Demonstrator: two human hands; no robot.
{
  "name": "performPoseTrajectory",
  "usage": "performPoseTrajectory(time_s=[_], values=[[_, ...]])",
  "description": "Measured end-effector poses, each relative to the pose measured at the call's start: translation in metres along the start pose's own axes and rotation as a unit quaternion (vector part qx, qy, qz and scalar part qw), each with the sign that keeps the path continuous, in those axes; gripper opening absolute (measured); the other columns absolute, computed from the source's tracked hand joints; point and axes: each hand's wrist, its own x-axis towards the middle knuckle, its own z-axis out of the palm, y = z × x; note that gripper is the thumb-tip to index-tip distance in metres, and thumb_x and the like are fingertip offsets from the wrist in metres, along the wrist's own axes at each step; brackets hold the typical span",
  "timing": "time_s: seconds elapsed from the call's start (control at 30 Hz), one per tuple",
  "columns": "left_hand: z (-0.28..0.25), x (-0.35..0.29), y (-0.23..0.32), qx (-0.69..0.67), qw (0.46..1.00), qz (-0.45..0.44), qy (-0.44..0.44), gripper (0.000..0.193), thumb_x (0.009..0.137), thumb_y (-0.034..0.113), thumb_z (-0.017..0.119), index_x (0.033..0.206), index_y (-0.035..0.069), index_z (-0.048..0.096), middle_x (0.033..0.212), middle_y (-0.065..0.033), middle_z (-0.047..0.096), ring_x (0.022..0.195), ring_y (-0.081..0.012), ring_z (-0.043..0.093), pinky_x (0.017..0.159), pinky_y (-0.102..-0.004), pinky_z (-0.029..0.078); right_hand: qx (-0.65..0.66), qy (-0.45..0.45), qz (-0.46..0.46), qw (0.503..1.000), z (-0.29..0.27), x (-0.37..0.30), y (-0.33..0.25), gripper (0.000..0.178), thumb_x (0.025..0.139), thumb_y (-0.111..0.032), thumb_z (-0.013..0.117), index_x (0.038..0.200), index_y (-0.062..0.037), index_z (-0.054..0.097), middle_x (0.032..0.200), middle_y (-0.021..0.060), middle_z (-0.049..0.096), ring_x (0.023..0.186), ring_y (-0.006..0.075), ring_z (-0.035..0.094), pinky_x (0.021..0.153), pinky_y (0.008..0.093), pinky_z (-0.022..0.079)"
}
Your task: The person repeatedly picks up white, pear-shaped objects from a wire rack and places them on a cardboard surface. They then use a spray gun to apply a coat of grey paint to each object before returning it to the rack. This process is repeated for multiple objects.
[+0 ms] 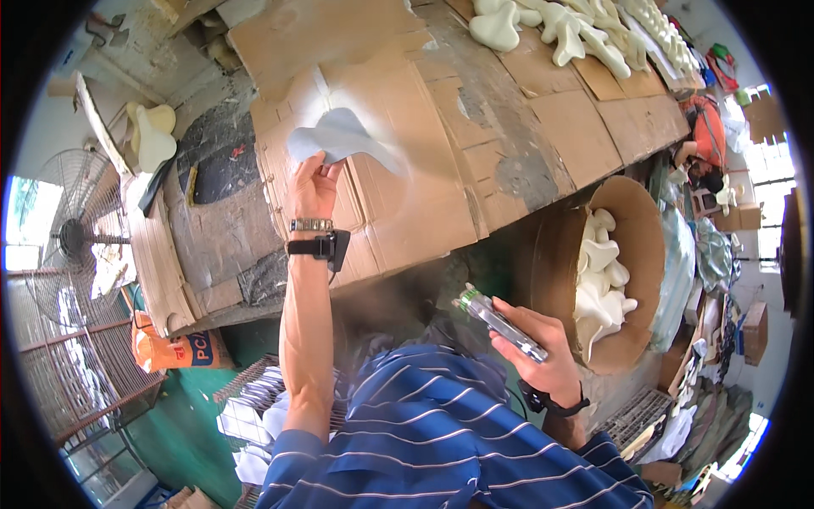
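My left hand pinches the near edge of a smooth grey saddle-shaped piece above the cardboard-covered bench. The piece is broad at its left and narrows toward the right. White powder or mist shows on the cardboard around it. In my right hand, held low in front of my body, is a slim dark-and-clear handheld tool with a green end. That end points up and left, apart from the grey piece. I cannot make out the tool's exact kind.
Cream saddle-shaped pieces lie at the bench's far right. More cream pieces fill a round cardboard bin at right. A cream piece, a wire-guard fan and an orange sack are at left. Another person is at far right.
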Motion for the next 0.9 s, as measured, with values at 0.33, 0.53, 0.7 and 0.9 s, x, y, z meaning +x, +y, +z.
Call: performPoseTrajectory(time_s=[0.33, 0.53, 0.7, 0.9], values=[[-0.011, 0.013, -0.039, 0.017, 0.994, -0.057, 0.089, 0.016, 0.090, -0.004, 0.062, 0.106, -0.004, 0.059, 0.107, -0.0168, 0.067, 0.104, -0.0335, 0.067, 0.100, -0.0516, 0.058, -0.100, 0.035, -0.021, 0.994, 0.053, 0.099, 0.101, 0.038, 0.085, -0.010, 0.072, 0.120, 0.0038, 0.066, 0.098, 0.0250, 0.070, 0.089, 0.0434, 0.068, 0.077, 0.0470, 0.054], [0.013, 0.020, -0.035, 0.007, 0.989, -0.070, 0.127, 0.021, 0.089, -0.003, 0.062, 0.109, -0.006, 0.057, 0.104, -0.0170, 0.066, 0.099, -0.0346, 0.067, 0.098, -0.0516, 0.058, -0.207, 0.097, 0.083, 0.970, 0.095, 0.183, 0.205, 0.027, 0.083, -0.016, 0.071, 0.103, 0.0027, 0.069, 0.090, 0.0263, 0.071, 0.086, 0.0449, 0.069, 0.077, 0.0500, 0.056], [0.018, 0.031, -0.012, 0.024, 0.993, -0.054, 0.101, 0.028, 0.089, -0.005, 0.059, 0.117, -0.007, 0.052, 0.118, -0.0207, 0.061, 0.111, -0.0352, 0.063, 0.108, -0.0554, 0.052, -0.234, 0.099, 0.148, 0.956, 0.115, 0.196, 0.229, 0.024, 0.085, -0.020, 0.069, 0.093, 0.0019, 0.070, 0.089, 0.0272, 0.071, 0.085, 0.0444, 0.070, 0.075, 0.0504, 0.057], [0.036, 0.026, 0.004, 0.017, 0.997, -0.038, 0.067, 0.034, 0.088, -0.007, 0.061, 0.121, -0.007, 0.054, 0.117, -0.0197, 0.062, 0.109, -0.0338, 0.064, 0.107, -0.0550, 0.053, -0.229, 0.109, 0.166, 0.953, 0.112, 0.213, 0.228, 0.025, 0.083, -0.020, 0.064, 0.087, 0.0038, 0.069, 0.089, 0.0263, 0.072, 0.084, 0.0435, 0.072, 0.075, 0.0485, 0.059]])
